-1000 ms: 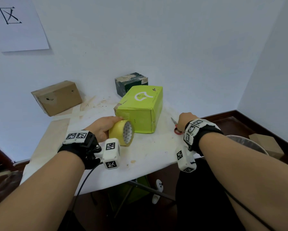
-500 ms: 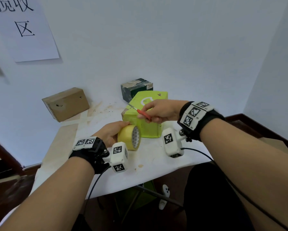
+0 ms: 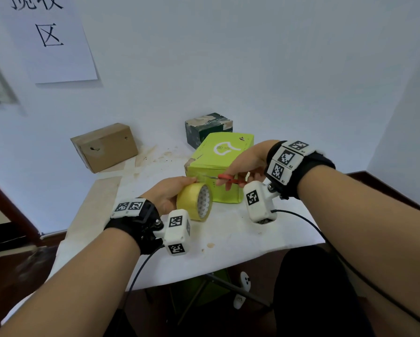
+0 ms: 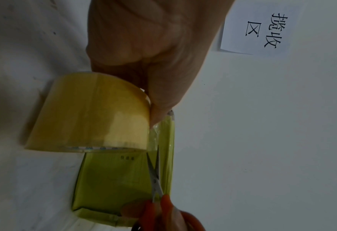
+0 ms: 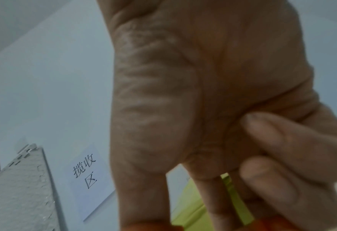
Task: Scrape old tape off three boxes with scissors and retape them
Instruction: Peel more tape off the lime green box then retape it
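Overhead, white wall [image 3: 252, 69] (paper sign [image 3: 51, 37]); stained table [image 3: 240, 237].

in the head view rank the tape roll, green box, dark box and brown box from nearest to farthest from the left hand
1. Tape roll: gripped in the left hand.
2. Green box: just beyond, to the right.
3. Dark box: behind the green box.
4. Brown box: far left, at the wall.

I am facing a pale wall [image 3: 228, 57] bearing a paper sign [image 3: 51, 37], with dark flooring [image 3: 16, 271] lying beneath a white table [image 3: 240, 239].
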`<state>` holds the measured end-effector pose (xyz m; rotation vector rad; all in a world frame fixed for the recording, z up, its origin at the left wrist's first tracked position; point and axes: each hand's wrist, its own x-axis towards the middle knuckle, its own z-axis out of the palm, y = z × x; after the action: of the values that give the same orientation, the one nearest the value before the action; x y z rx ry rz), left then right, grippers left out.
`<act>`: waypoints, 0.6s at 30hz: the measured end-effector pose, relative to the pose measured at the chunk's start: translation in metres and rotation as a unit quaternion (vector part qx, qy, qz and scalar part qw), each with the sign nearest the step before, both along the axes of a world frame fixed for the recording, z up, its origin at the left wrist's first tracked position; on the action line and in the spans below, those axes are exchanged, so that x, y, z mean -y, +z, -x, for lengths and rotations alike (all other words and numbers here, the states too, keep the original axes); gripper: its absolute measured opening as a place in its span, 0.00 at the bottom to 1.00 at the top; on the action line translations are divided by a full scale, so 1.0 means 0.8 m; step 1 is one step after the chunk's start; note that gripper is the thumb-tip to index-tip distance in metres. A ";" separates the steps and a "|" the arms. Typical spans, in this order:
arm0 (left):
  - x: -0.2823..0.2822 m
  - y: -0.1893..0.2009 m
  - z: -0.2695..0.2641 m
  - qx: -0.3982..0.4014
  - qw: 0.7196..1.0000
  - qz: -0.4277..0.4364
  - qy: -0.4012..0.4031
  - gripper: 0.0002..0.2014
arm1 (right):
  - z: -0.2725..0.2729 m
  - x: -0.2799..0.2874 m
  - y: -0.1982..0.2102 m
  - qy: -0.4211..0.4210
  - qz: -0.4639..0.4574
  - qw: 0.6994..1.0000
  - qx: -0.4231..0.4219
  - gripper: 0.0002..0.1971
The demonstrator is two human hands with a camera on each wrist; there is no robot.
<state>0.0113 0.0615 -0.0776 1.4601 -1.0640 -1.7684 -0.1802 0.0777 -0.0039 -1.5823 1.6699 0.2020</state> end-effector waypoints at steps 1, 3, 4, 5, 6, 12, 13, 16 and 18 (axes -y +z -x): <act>0.001 -0.001 0.000 -0.001 1.000 0.002 0.001 0.14 | -0.003 0.003 -0.001 0.001 -0.002 1.000 0.001 0.16; 0.002 -0.002 -0.001 -0.005 1.000 0.003 0.001 0.15 | -0.006 0.007 -0.002 -0.003 -0.009 1.000 0.013 0.16; 0.002 -0.002 -0.001 -0.008 1.000 0.001 0.000 0.15 | -0.008 0.008 -0.003 -0.004 -0.012 1.000 0.018 0.16; 0.002 -0.003 -0.001 -0.012 1.000 -0.001 -0.001 0.14 | -0.009 0.010 -0.005 -0.006 -0.013 1.000 0.021 0.16; 0.003 -0.003 -0.001 -0.012 1.000 -0.004 -0.001 0.14 | -0.011 0.010 -0.007 -0.007 -0.013 1.000 0.024 0.16; 0.003 -0.002 -0.003 -0.010 1.000 -0.008 -0.009 0.11 | -0.017 0.010 -0.007 0.012 0.038 0.999 0.023 0.16; 0.003 -0.002 -0.003 -0.011 1.000 -0.008 -0.009 0.11 | -0.016 0.009 -0.006 0.020 0.054 0.998 0.018 0.17; 0.003 -0.001 -0.002 -0.012 1.000 -0.010 -0.010 0.09 | -0.010 0.008 -0.003 0.037 0.086 0.996 0.011 0.15; 0.003 -0.001 -0.002 -0.013 1.000 -0.014 -0.011 0.08 | -0.010 0.008 -0.003 0.045 0.096 0.994 0.003 0.10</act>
<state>0.0132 0.0591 -0.0781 1.4433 -1.0485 -1.8202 -0.1723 0.0715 -0.0064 -1.8004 1.6538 0.0846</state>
